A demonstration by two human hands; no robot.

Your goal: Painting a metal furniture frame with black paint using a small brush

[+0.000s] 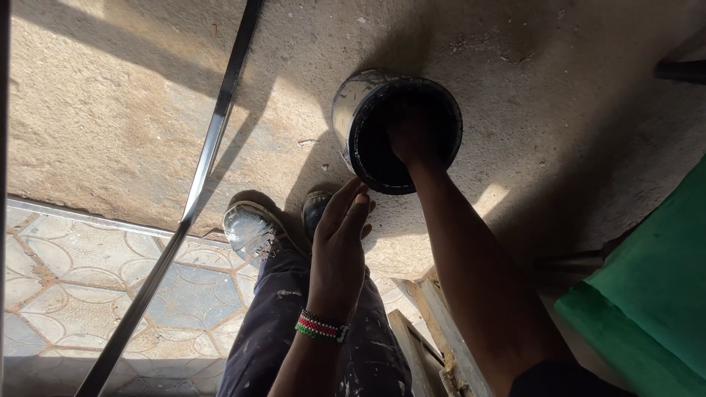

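Paint can, black-smeared, on the bare concrete floor, mouth tipped toward the camera. Right hand sunk inside it past the knuckles, lost in shadow against the dark inner wall; fingers not visible, so grip impossible to judge, nor anything it might hold. Contents equally hard to read: black coating on the inside, no level or surface to make out. Left hand just below the can's rim, near it but apart, fingers straight and close together, palm turned inward, clasping nothing. Beaded wristband, red, green and white, on that wrist. Beneath the hand, dark paint-flecked trousers and two spattered shoes, the far one mostly hidden behind the fingers. Long dark metal bar slanting from top to bottom left, both ends cut off by the frame. Patterned tiles at lower left, meeting the concrete along a straight edge. Green surface at lower right, cropped, kind unclear. Pale wooden strips beside the right forearm, partly covered by it. Dark object at the top right corner, mostly out of view.
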